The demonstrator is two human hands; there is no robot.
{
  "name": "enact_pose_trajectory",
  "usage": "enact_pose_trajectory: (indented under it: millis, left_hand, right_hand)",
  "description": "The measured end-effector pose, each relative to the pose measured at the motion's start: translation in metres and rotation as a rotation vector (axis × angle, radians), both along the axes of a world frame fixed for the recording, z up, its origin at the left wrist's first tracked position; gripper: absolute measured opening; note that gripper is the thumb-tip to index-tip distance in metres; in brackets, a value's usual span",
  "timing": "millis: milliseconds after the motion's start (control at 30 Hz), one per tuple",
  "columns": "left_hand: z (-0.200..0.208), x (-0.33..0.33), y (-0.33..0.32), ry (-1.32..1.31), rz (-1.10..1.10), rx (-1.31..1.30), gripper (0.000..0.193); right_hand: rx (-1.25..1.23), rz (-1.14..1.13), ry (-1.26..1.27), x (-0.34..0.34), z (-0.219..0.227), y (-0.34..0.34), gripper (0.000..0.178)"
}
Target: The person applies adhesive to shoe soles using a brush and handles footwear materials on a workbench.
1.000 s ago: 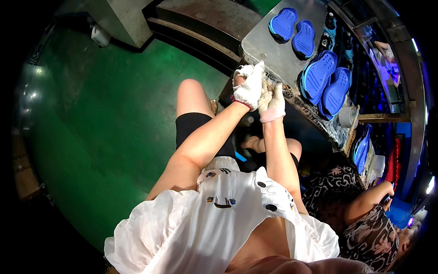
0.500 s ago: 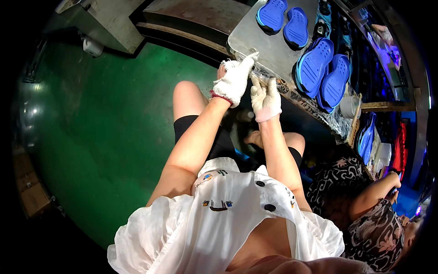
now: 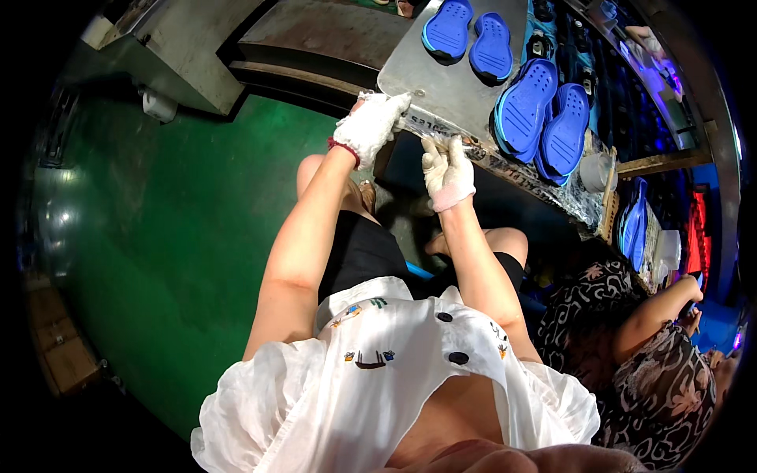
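My left hand point(image 3: 369, 128), in a white knit glove with a red cuff, reaches to the near left corner of a grey metal-topped worktable point(image 3: 406, 69). Its fingers are pressed together at the edge; whatever they pinch is hidden. My right hand point(image 3: 448, 175), in a thin whitish glove, is raised just below the same edge, its fingers apart and partly bent. Between the hands, shiny clear film point(image 3: 432, 130) with dark print lines the edge. On the tabletop lie blue shoe soles in pairs, one pair farther back point(image 3: 490, 49) and one nearer point(image 3: 527, 110).
Dark shoe parts point(image 3: 541, 43) line a strip behind the soles. A white tub point(image 3: 597, 170) sits by the table's right end. Another person in a patterned top point(image 3: 662, 394) sits at my right. A metal cabinet point(image 3: 185, 59) stands far left on the green floor point(image 3: 173, 236).
My left hand has shifted left along the table edge, farther from my right hand. The right hand has moved slightly left. The whole view has swung a little, and the soles remain in place.
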State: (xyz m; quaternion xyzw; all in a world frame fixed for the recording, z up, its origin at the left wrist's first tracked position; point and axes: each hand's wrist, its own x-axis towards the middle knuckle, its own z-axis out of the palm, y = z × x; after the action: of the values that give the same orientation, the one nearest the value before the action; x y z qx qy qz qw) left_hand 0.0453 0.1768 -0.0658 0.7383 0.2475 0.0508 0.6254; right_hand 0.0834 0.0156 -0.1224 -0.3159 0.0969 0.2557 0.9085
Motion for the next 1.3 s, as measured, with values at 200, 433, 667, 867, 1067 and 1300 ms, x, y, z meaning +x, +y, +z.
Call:
enact_pose_trajectory:
  millis: [200,433,667,867,1067,1300]
  left_hand:
    - [-0.001,-0.008,-0.043,-0.739,-0.175,0.949,0.022]
    - [0.004,-0.048,-0.087,-0.752,-0.459,1.155,0.015]
    - [-0.026,-0.079,-0.121,-0.671,-0.389,0.875,0.02]
    - [-0.082,-0.068,-0.1,-0.236,0.16,-0.096,0.042]
    - [-0.063,-0.079,-0.077,-0.047,0.286,-0.282,0.039]
    - [-0.033,-0.055,-0.057,-0.187,0.223,0.001,0.038]
  right_hand:
    - [-0.054,-0.03,0.031,0.002,0.005,0.008,0.027]
    - [0.045,0.216,-0.041,0.003,-0.037,-0.026,0.04]
    - [-0.087,0.403,0.103,-0.009,-0.01,-0.054,0.062]
    - [0.033,0.326,0.03,0.003,-0.025,-0.031,0.038]
    - [0.007,0.26,0.018,0.007,-0.007,0.004,0.027]
    - [-0.059,0.152,0.089,0.008,0.021,0.017,0.025]
